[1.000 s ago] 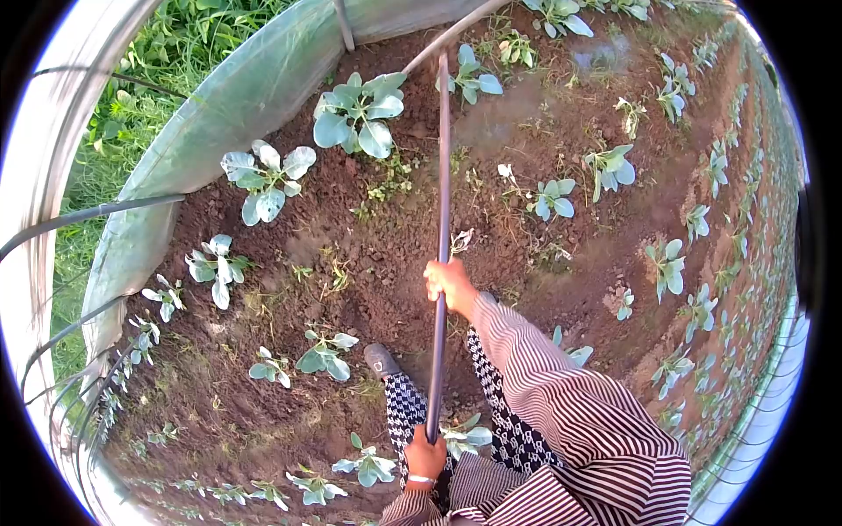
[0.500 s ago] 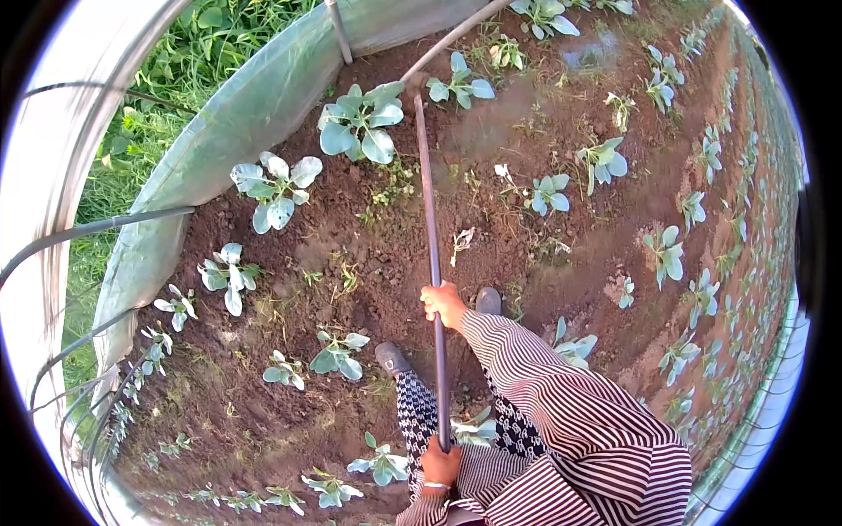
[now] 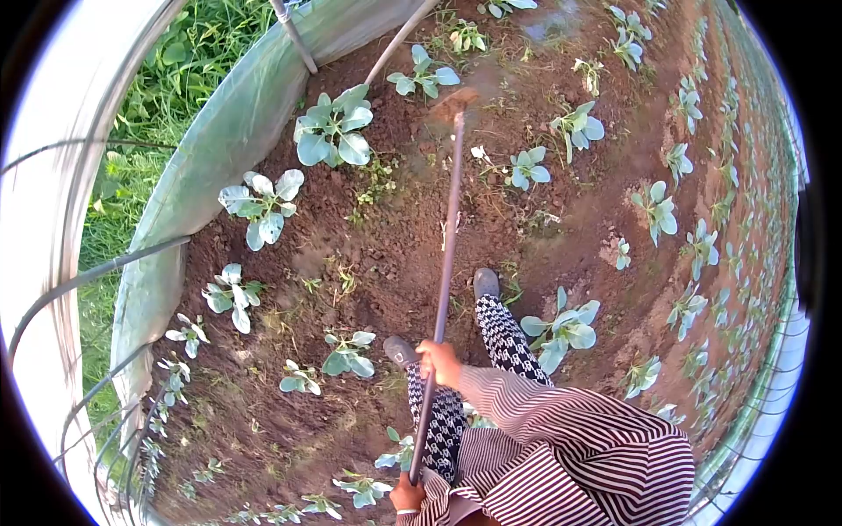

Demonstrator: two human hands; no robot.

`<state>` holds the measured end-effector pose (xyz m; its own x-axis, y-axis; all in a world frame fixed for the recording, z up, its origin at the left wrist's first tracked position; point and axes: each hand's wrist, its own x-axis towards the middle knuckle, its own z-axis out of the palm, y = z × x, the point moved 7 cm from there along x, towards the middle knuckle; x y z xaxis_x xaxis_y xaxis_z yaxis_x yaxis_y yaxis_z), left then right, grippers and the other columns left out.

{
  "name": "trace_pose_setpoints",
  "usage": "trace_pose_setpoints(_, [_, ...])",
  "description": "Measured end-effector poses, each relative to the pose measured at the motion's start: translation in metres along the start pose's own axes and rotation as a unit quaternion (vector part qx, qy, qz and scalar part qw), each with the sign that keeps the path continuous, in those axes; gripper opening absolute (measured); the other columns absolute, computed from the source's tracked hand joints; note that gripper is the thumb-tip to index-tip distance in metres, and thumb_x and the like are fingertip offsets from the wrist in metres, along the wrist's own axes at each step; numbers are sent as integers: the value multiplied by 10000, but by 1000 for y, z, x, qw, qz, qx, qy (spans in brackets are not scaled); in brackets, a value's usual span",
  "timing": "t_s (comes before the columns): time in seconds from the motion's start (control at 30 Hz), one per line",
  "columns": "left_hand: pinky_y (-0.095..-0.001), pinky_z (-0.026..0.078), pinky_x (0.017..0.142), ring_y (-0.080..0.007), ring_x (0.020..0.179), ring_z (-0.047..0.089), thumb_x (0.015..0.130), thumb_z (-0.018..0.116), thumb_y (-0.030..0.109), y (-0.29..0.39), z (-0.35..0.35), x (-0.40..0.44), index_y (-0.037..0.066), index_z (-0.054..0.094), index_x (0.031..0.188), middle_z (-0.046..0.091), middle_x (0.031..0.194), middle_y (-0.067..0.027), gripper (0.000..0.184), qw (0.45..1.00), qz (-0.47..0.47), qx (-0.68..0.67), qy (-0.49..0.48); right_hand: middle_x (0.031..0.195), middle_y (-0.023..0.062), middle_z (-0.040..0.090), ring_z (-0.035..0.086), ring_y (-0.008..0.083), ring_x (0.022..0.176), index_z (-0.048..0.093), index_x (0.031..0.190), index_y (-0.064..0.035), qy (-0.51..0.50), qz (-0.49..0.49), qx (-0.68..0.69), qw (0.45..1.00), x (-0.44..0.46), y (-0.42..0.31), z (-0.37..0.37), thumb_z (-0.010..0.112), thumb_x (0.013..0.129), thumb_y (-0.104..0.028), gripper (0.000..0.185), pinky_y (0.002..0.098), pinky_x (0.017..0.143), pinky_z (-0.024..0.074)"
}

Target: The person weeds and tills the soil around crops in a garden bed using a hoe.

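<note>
A long-handled hoe (image 3: 450, 228) stretches from my lap out over the brown soil. My right hand (image 3: 438, 362), in a striped sleeve, is closed around the middle of its shaft. Lower down, my left hand (image 3: 407, 494) grips the shaft's near end; a pale band circles that wrist. The hoe's head (image 3: 454, 105) is soil-coloured and blurred, at the ground or just above it; I cannot tell which. Left of the head grows a small leafy plant (image 3: 423, 73), and farther left a larger blue-green cabbage-like plant (image 3: 333, 129).
Plastic sheeting (image 3: 210, 145) with poles curves along the left, grass (image 3: 132, 193) beyond it. Rows of seedlings (image 3: 656, 210) run down the right. A broad-leaved plant (image 3: 561, 331) grows beside my right shoe (image 3: 486, 282); another seedling (image 3: 347, 353) is near my left shoe (image 3: 401, 351).
The hoe's head has shifted right, away from the large plant, and the shaft now leans right. Both hands have come lower and slightly left, still on the shaft. The view has shifted a little.
</note>
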<state>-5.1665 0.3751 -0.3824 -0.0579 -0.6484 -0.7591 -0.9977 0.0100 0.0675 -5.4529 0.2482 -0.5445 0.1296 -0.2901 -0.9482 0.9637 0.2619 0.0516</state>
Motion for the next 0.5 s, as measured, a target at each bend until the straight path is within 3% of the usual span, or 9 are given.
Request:
trace_pose_setpoints(0.13, [-483,471,532,-380,573,604,717,656,320,82,-15,60,100,504,915,597,611,-186,332,999,46,-9,-8,418,-22,315,327,112,313,410,573,-115,-8,-79,-1,997,11,-101,11,596,728,-109,243,311,321,298])
trace_pose_setpoints(0.2, [-492,463,548,-404,614,599,788,613,339,137,-24,91,82,513,887,597,642,-203,293,995,56,-83,-7,426,-24,324,344,117,321,402,589,-118,-18,-166,-34,985,13,-166,23,602,740,-113,251,310,315,307])
trace_pose_setpoints(0.27, [-483,462,552,-405,625,600,775,626,334,193,-22,123,64,534,889,600,666,-210,306,985,80,-154,-11,450,-14,357,359,114,330,415,664,-92,-37,-232,-61,970,12,-233,38,602,760,-98,210,309,315,328])
trace_pose_setpoints(0.33, [-416,462,559,-333,601,607,737,685,281,256,-30,148,50,541,826,589,635,-157,286,972,80,-220,-4,487,4,391,388,123,348,407,776,-54,-74,-323,-133,934,15,-305,56,589,782,-86,186,305,326,368])
trace_pose_setpoints(0.4, [-397,467,565,-319,610,615,734,692,248,327,-54,169,44,540,811,600,647,-150,266,963,80,-256,-20,519,23,422,423,127,374,400,811,-47,-54,-384,-198,900,10,-363,77,576,780,-91,184,296,337,385])
trace_pose_setpoints(0.5, [-380,477,583,-294,597,606,736,686,209,398,-69,201,36,528,828,605,678,-151,251,948,122,-293,6,522,55,471,461,161,370,432,730,0,32,-382,-303,873,46,-426,89,562,773,-84,160,314,331,387])
